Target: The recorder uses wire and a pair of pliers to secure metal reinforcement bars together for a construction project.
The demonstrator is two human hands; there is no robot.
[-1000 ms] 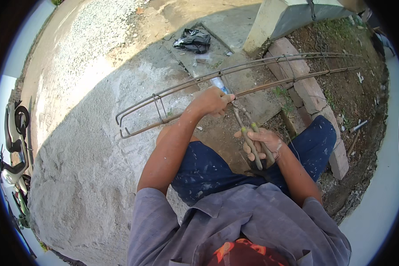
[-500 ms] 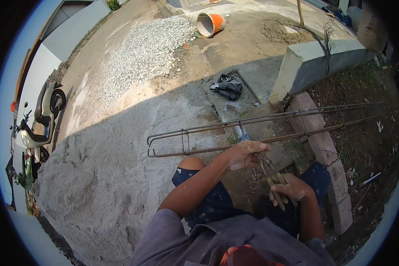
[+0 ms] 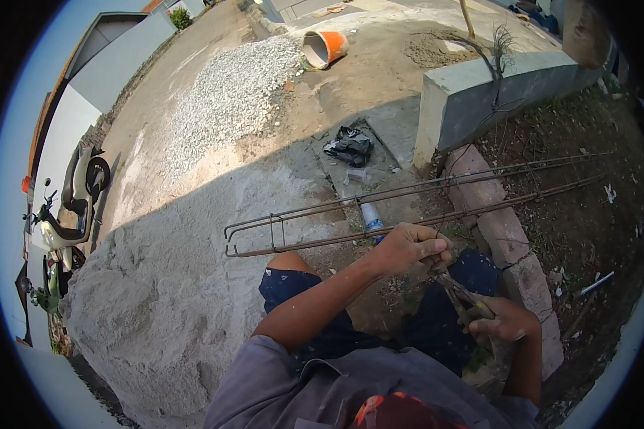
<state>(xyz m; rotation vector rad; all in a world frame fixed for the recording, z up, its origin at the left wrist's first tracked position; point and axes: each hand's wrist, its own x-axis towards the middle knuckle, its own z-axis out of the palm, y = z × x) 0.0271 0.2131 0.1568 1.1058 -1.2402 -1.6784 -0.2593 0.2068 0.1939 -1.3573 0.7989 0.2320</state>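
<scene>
My right hand (image 3: 506, 319) is wrapped round the handles of a pair of pincers (image 3: 459, 292), whose jaws point up and left toward my other hand. Fingers pinched together, my left hand (image 3: 409, 250) is at the tip of the jaws. A thin dark wire shows at its fingers, partly hidden by them. Just beyond my hands lies a long rebar cage (image 3: 315, 208) with hooked ends at the left and a few square stirrups along it. It stretches across my knees' far side to the right.
A grey sand heap (image 3: 157, 307) fills the left. Beyond are white gravel (image 3: 229, 100), an orange bucket (image 3: 334, 47) on its side and a black plastic bag (image 3: 350, 146). A plastic bottle (image 3: 370, 214) lies under the cage. Right are a brick row (image 3: 511, 236) and low wall (image 3: 472, 93). Motorbikes (image 3: 79, 193) stand far left.
The pincers have turned, and their handles now lie closer together. My right hand has moved right and slightly down, my left hand slightly right. The whole view has shifted a little.
</scene>
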